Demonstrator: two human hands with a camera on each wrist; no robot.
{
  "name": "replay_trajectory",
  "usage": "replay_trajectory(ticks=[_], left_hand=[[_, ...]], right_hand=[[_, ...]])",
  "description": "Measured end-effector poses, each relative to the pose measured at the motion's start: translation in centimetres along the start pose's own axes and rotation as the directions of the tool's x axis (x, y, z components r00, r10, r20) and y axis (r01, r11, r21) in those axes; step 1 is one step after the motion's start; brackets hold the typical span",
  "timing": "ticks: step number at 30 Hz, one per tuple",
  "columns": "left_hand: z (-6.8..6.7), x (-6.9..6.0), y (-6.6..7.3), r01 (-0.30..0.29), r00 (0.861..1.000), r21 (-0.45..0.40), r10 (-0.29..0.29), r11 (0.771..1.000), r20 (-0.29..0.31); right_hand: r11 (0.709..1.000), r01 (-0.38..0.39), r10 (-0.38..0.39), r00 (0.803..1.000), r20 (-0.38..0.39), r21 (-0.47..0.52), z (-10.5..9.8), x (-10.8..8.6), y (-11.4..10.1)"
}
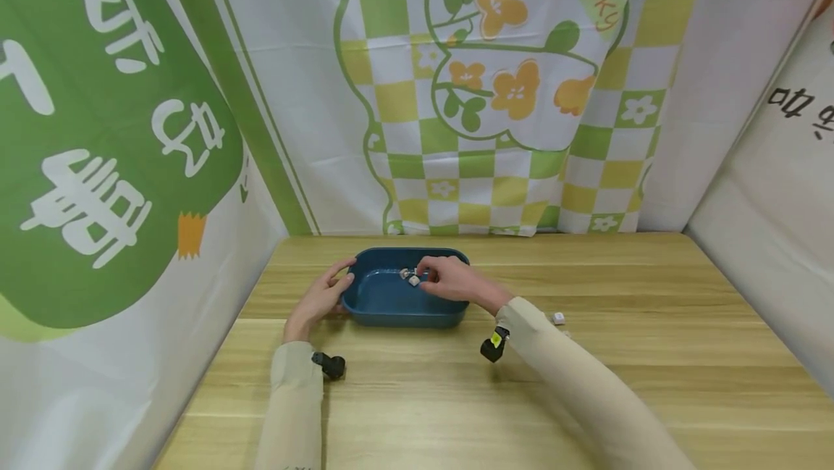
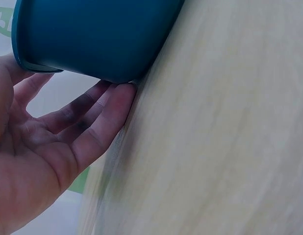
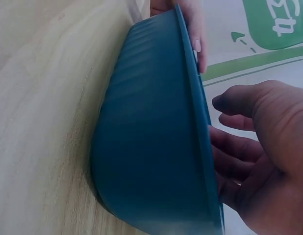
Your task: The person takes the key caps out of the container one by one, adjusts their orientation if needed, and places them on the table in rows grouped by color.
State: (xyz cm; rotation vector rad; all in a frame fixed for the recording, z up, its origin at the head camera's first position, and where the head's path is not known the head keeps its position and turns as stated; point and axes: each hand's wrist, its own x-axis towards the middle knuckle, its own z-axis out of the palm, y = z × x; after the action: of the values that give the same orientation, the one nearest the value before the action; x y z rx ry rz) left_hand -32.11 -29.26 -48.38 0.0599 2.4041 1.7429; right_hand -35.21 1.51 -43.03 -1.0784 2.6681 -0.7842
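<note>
A dark blue oval-cornered plastic basin (image 1: pixel 407 320) stands on the wooden table. My left hand (image 1: pixel 321 296) holds its left end: thumb and forefinger lie at the rim, while the other fingertips touch the outer wall low down in the left wrist view. Over the right side of the basin reaches my right hand (image 1: pixel 449 278), its fingers loosely bent and pointing down inside. Several small whitish block-like pieces (image 1: pixel 413 281) lie on the basin floor beside those fingertips. In the right wrist view, the basin wall (image 3: pixel 146 127) partly hides the right fingers; no piece shows between thumb and forefinger.
On the table (image 1: pixel 586 397), a small white block (image 1: pixel 558 318) lies right of the basin, close to my right sleeve, with another pale piece (image 1: pixel 567 334) partly behind the sleeve. Printed cloth curtains (image 1: pixel 313 129) enclose the table at the back and both sides.
</note>
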Motion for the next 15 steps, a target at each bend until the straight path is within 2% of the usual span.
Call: replay_trajectory(ticks=[4, 8, 15], left_hand=[[0.0, 0.1, 0.0, -0.001, 1.0, -0.021, 0.001, 1.0, -0.007], [0.0, 0.2, 0.0, 0.001, 1.0, -0.026, -0.002, 1.0, -0.004], [0.1, 0.1, -0.1, 0.008, 1.0, -0.043, -0.008, 0.999, -0.003]], right_hand=[[0.999, -0.02, 0.021, 0.999, 0.025, -0.029, 0.5, 1.1, 0.3], [0.998, -0.053, 0.055, 0.997, 0.06, -0.02, 1.0, 1.9, 0.5], [0.994, -0.111, 0.112, 0.991, 0.077, -0.014, 1.5, 2.8, 0.7]])
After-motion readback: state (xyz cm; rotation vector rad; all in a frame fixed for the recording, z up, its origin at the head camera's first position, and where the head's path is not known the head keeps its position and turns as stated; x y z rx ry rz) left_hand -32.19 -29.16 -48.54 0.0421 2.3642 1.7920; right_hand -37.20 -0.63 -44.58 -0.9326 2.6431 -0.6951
